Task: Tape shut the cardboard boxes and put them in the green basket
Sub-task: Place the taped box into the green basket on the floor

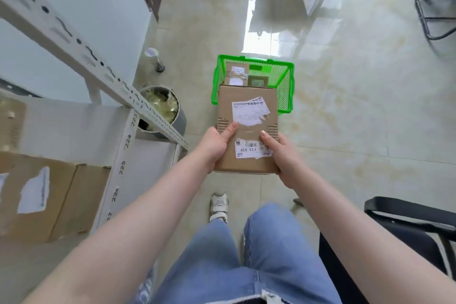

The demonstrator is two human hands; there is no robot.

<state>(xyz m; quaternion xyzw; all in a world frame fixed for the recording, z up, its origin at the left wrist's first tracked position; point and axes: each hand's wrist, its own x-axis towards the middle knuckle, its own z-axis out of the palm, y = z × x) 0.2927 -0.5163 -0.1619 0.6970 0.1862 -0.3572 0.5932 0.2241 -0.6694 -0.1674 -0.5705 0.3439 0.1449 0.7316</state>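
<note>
Cardboard box (248, 128): left hand (214, 145) and right hand (277, 153) gripping its near end, hovering before green basket (287, 89).

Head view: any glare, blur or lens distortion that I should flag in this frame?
Head view: strong window glare on the glossy floor beyond the basket; motion blur smears the shelf rail and the left-side cartons, while the held box and both hands, left and right, stay fairly sharp; wide-angle lens bends the rail and stretches the forearms toward the frame edges.
</note>
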